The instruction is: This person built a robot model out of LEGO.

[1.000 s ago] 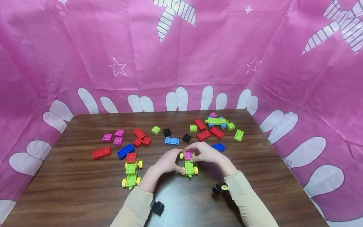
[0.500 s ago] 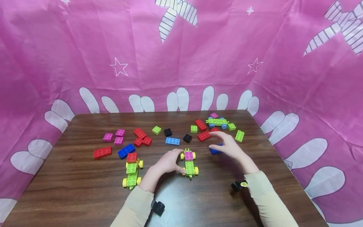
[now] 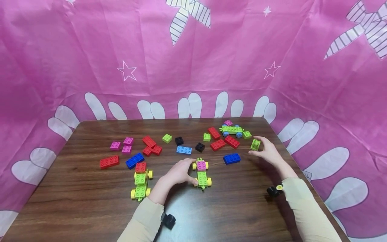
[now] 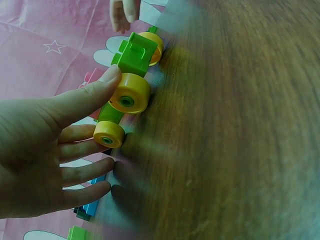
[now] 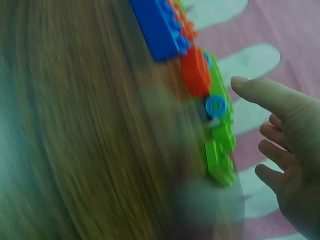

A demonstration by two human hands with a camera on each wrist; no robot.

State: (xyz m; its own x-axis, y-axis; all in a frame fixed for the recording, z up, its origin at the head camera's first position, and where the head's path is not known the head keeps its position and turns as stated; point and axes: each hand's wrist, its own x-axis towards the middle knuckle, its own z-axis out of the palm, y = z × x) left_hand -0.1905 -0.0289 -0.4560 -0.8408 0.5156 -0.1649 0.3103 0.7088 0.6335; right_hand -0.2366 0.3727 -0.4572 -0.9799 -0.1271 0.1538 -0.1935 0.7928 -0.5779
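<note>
In the head view my left hand (image 3: 180,173) lies along the left side of a green toy car (image 3: 202,179) with yellow wheels and a pink brick (image 3: 201,165) on its front part. The left wrist view shows the thumb (image 4: 97,95) touching the car at one yellow wheel (image 4: 129,93), while the other fingers extend rather straight beside the other wheel. Far to the right, my right hand (image 3: 269,153) spreads its thumb and fingers around a lime green brick (image 3: 255,144). In the right wrist view the hand is apart from that brick (image 5: 218,164).
Another yellow-wheeled car (image 3: 140,186) stands left of my left arm. At the back right is a green car base (image 3: 232,129) with blue wheels, near red bricks (image 3: 231,142). A blue brick (image 3: 231,158) lies between the hands' places; several loose bricks lie at the back left.
My right hand has left the pink brick on the car and moved right, past the blue brick, to the lime green brick. The left hand has stayed at the car.
</note>
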